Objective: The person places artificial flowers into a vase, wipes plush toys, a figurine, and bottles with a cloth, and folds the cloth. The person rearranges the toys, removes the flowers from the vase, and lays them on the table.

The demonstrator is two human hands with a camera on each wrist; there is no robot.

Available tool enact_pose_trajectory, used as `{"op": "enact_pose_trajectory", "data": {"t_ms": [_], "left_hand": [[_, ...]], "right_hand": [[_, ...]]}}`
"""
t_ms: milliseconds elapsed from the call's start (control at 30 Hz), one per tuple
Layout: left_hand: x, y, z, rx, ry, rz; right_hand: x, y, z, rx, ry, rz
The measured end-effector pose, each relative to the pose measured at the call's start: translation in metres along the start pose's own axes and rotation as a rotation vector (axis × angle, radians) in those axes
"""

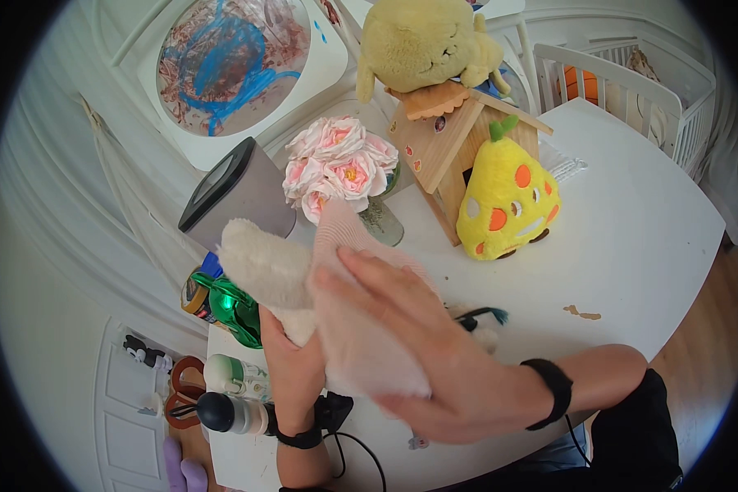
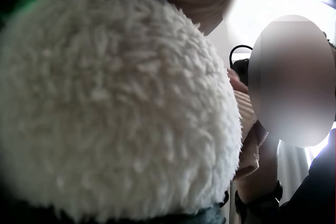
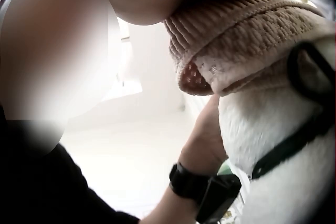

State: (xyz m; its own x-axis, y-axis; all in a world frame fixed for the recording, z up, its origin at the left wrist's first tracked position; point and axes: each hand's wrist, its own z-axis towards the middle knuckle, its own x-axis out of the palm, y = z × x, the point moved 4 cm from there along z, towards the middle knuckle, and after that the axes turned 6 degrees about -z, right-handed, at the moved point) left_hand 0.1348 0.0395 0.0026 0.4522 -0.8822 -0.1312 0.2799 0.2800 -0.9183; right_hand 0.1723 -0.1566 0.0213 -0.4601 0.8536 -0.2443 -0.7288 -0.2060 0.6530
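Apparently for steadiness, the left hand [image 1: 295,369] grips the white plush toy [image 1: 264,266] above the table [image 1: 631,262], while the right hand [image 1: 459,365] lays fairly straight fingers over the pink knit [image 1: 357,357] against it, though blur leaves its thumb's hold unclear.

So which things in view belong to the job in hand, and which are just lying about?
In the job:
white plush, in the left hand
pink knit piece, under the right hand
dark cord, against the plush

Apparently just lying about:
yellow plush
wooden house
tan plush
pink flowers
green foil item
white-green bottle
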Motion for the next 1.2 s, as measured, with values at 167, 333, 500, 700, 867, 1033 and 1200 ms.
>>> {"op": "enact_pose_trajectory", "data": {"t_ms": [167,333,500,700,867,1033,1200], "left_hand": [[0.010,-0.005,-0.009,0.013,0.113,0.047],[0.017,-0.011,-0.025,0.019,0.205,0.089],[0.028,-0.014,-0.036,0.023,0.313,0.131],[0.053,-0.032,-0.046,0.278,0.378,0.232],[0.052,-0.021,-0.037,0.075,0.258,0.154],[0.061,-0.024,-0.057,0.339,0.411,0.565],[0.061,-0.020,-0.042,0.436,0.442,0.651]], "right_hand": [[0.042,0.006,-0.016,-0.308,0.177,-0.518],[0.027,-0.011,-0.001,-0.422,0.124,-0.581],[-0.008,-0.009,0.015,-0.439,0.074,-0.455],[-0.081,-0.022,0.029,-0.119,-0.361,-0.524],[-0.111,0.001,0.028,-0.335,-0.518,-0.362],[-0.037,0.008,0.023,-0.448,0.120,-0.550],[-0.029,0.013,0.018,-0.490,0.317,-0.524]]}}
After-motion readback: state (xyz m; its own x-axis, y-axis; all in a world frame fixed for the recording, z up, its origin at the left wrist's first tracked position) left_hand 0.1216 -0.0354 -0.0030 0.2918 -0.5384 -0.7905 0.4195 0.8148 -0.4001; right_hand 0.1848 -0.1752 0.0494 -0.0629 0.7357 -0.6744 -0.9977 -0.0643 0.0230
